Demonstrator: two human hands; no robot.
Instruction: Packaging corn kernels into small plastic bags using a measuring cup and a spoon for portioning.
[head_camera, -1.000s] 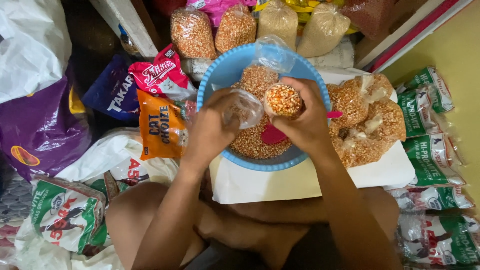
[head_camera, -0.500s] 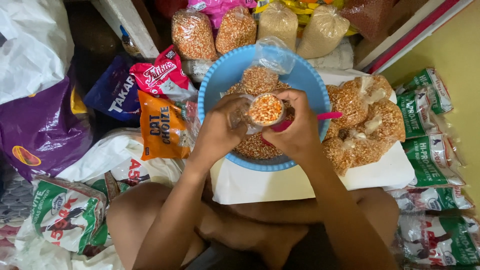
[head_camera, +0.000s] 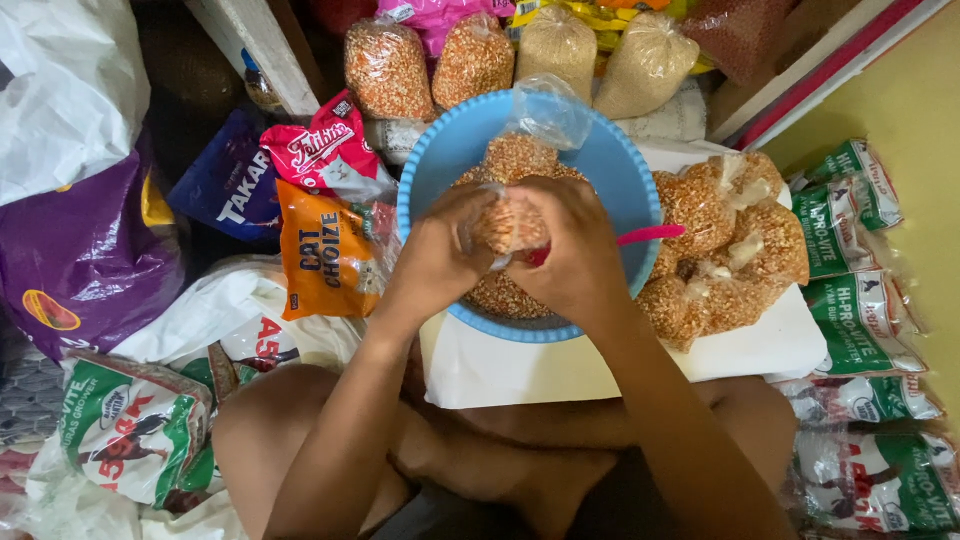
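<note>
- While both my left hand (head_camera: 445, 262) and right hand (head_camera: 572, 250) clasp a small grain-filled plastic bag (head_camera: 507, 222) at frame centre over the blue basin (head_camera: 620, 165), it looks unsealed.
- Filled bags (head_camera: 725, 250) are piled at right; loose grain (head_camera: 500, 295) remains.
</note>
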